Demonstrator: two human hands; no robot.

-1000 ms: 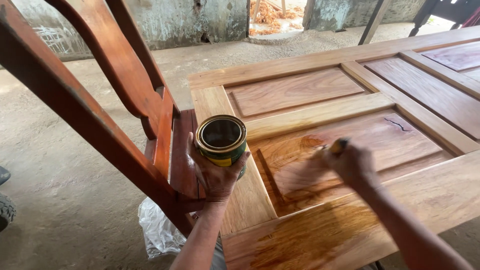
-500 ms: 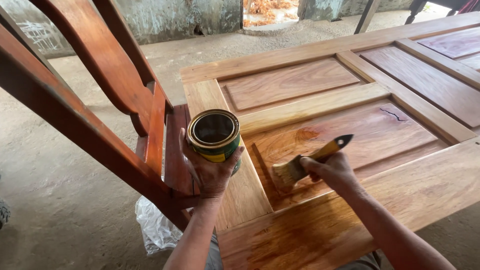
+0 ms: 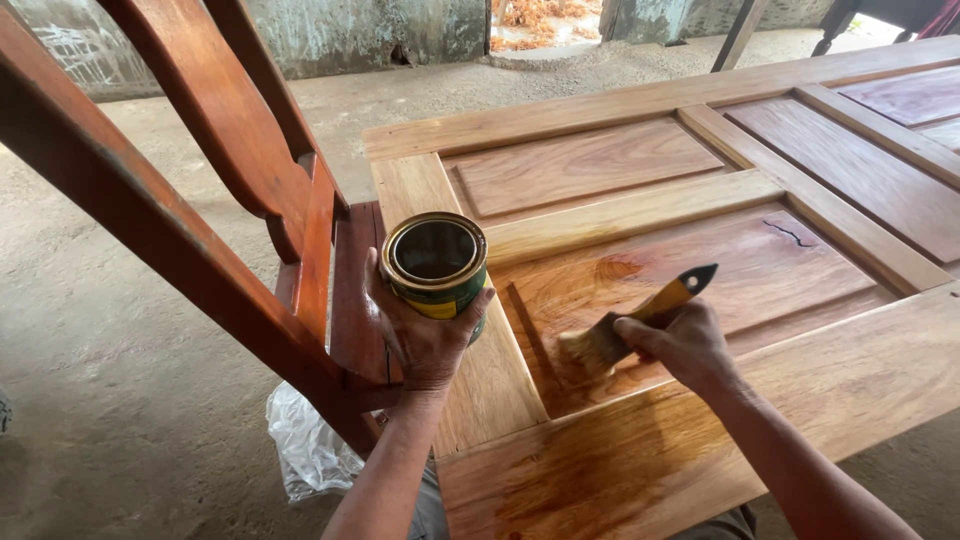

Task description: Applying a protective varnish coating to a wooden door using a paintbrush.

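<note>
Wood everywhere — a panelled wooden door [image 3: 640, 100] lies flat across the right side of the view, pale along its frame and glossy, darker amber where wet finish sits on the near rail and the panel in front of the person; the left hand [image 3: 425, 335] is wrapped round a small open tin [image 3: 436, 262], fingers curled up its yellow-and-green side, thumb on the far side, the can held upright just over the door's left stile; dark liquid shows low inside it; the right hand [image 3: 680, 345] is clamped on a paintbrush [image 3: 640, 318] — fingers closed over the yellow handle, the black tip of the handle pointing up and to the right, the bristles pressed down on the recessed panel near its lower left corner; a dark crack mark [image 3: 790, 235] sits on that same panel, well apart from the brush; left of the door a red-brown wooden chair [image 3: 230, 180] leans across the frame, its seat edge just beside the left wrist; a crumpled clear plastic bag [image 3: 305, 445] lies on the concrete floor [image 3: 110, 420] beneath it.
</note>
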